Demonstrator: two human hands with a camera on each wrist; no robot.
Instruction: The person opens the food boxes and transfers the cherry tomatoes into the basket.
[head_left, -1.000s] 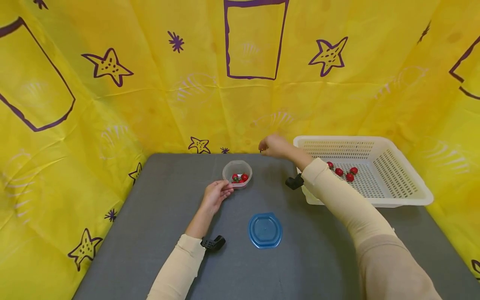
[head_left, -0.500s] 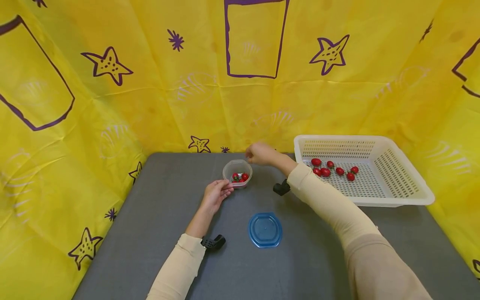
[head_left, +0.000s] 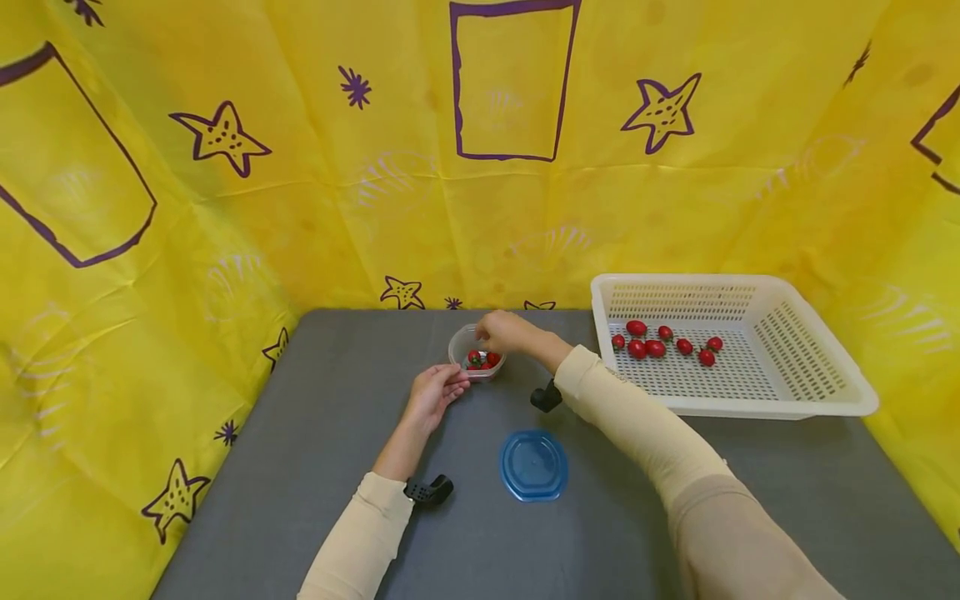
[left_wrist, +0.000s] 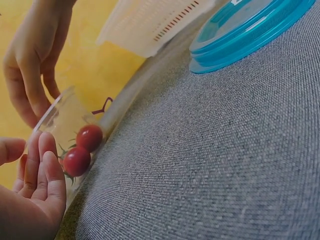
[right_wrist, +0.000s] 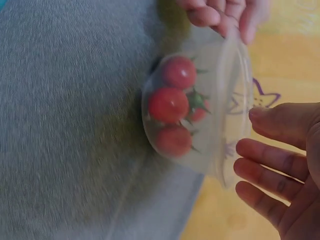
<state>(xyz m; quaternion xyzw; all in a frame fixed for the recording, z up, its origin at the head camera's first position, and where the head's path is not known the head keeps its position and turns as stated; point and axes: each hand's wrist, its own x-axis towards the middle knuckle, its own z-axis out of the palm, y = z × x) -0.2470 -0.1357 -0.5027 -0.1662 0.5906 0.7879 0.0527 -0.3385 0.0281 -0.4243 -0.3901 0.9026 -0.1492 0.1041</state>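
Note:
A small clear plastic container (head_left: 462, 341) stands near the far edge of the table with several red cherry tomatoes (right_wrist: 168, 105) inside, green stems on some. My left hand (head_left: 437, 393) holds the container's near left rim between thumb and fingertips. From the far right, my right hand (head_left: 507, 332) reaches over the rim, fingers pointing down into the opening. In the right wrist view, the right thumb and fingers (right_wrist: 267, 197) are spread at the rim, and no tomato shows between them. A blue lid (head_left: 534, 467) lies on the table in front of the container.
At the right stands a white perforated basket (head_left: 798, 396) holding several more cherry tomatoes (head_left: 655, 348) on its left side. A grey cloth covers the table (head_left: 337, 467). Yellow printed fabric (head_left: 315, 208) hangs behind and at both sides.
My right hand has moved left from beside the basket to the container's opening, uncovering the tomatoes in the basket. My left hand has stayed at the rim.

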